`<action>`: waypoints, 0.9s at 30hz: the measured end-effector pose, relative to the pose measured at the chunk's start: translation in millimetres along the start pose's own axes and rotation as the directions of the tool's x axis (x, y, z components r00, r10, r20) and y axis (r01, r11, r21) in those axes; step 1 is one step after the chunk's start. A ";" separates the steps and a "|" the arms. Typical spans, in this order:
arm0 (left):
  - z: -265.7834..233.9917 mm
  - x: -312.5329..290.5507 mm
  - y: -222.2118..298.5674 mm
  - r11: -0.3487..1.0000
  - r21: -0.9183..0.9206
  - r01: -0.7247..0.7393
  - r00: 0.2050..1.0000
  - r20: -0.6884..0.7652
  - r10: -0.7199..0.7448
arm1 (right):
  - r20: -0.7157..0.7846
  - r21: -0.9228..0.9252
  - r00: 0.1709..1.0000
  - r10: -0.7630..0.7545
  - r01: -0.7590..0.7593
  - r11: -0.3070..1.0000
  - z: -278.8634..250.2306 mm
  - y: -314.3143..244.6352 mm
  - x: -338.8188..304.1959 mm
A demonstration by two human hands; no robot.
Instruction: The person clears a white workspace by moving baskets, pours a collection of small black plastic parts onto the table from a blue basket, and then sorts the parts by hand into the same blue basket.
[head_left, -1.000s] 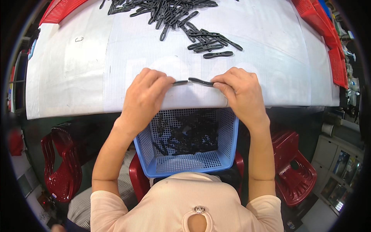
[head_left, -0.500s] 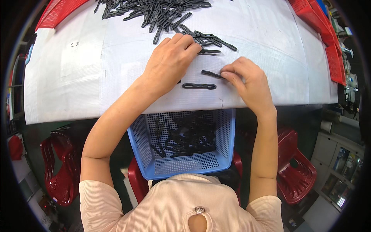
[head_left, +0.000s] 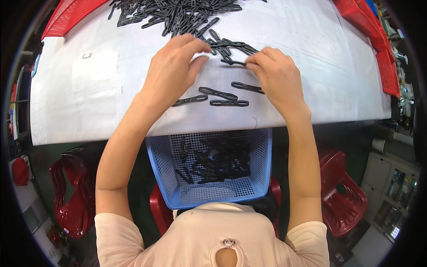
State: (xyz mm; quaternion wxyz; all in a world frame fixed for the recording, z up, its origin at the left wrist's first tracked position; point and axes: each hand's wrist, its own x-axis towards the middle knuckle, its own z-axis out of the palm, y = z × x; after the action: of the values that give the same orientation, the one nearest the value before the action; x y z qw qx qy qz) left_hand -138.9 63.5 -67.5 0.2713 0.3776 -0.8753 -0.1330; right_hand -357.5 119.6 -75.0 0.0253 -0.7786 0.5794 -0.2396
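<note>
My right hand [head_left: 278, 78] pinches one end of a thin black slotted strip [head_left: 232, 62], whose other end points left over the white table [head_left: 111, 102]. My left hand [head_left: 171, 66] is at the near edge of the pile of black slotted strips [head_left: 178, 15], thumb apart from its curved fingers and nothing visible between them. Below the hands lie several loose strips: one [head_left: 191, 100] by my left wrist, one tilted [head_left: 218, 93], one level [head_left: 229, 103], and one [head_left: 247, 86] partly hidden by my right hand.
A blue perforated basket [head_left: 209, 205] sits below the table edge, with many black strips in it. Red baskets stand at the table's far left [head_left: 73, 18] and far right [head_left: 386, 71]. Red plastic chairs [head_left: 73, 200] flank me.
My left hand has moved left, its thumb now apart from the fingers. My right hand has moved up and left, leaving one strip behind and taking hold of another near the pile.
</note>
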 end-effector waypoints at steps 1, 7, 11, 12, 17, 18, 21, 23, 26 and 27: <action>9.4 7.3 -3.5 0.997 0.027 -0.065 0.996 -0.064 0.067 | 0.056 -0.004 0.998 0.038 -0.038 0.999 -8.8 1.2 -6.2; 37.9 35.0 -5.4 0.977 0.163 -0.135 0.988 -0.047 0.144 | 0.081 0.192 0.971 0.227 -0.238 0.952 -21.8 12.2 -3.1; 25.1 31.5 0.0 0.997 0.035 -0.072 0.997 0.000 0.072 | -0.078 0.044 0.974 0.214 -0.211 0.977 -3.9 23.7 3.1; 16.0 25.3 3.3 0.998 -0.060 -0.027 0.999 0.017 0.028 | -0.079 0.020 0.977 0.199 -0.198 0.980 -2.7 24.9 2.5; -32.5 -1.0 14.1 0.891 -0.115 0.438 0.811 0.478 -0.337 | 0.011 0.126 0.950 0.311 -0.310 0.942 -16.1 30.7 -8.1; -33.5 -3.9 11.7 0.885 -0.082 0.459 0.792 0.490 -0.365 | -0.006 0.060 0.947 0.322 -0.321 0.945 -19.7 32.1 -10.8; -20.6 -3.8 -10.9 0.997 0.040 0.070 0.985 0.153 -0.076 | -0.076 0.053 0.970 0.230 -0.226 0.973 -17.6 24.3 -1.9; -11.1 9.1 -19.7 0.991 0.117 -0.069 0.996 0.065 0.062 | -0.101 0.075 0.983 0.155 -0.148 0.986 -5.0 10.8 8.0; 8.0 24.8 -33.9 0.952 0.216 -0.219 0.975 0.017 0.220 | -0.088 0.061 0.990 0.114 -0.109 0.992 13.8 -1.8 16.4; 11.1 27.8 -37.2 0.934 0.247 -0.257 0.965 0.016 0.261 | -0.080 0.082 0.986 0.148 -0.141 0.987 11.6 -0.4 17.2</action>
State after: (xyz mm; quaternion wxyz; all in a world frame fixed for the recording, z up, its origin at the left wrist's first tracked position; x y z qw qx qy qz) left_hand -139.2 18.1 -82.4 0.2448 0.2910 -0.9247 0.0170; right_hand -348.8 101.2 -79.2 0.0472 -0.7220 0.6254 -0.2922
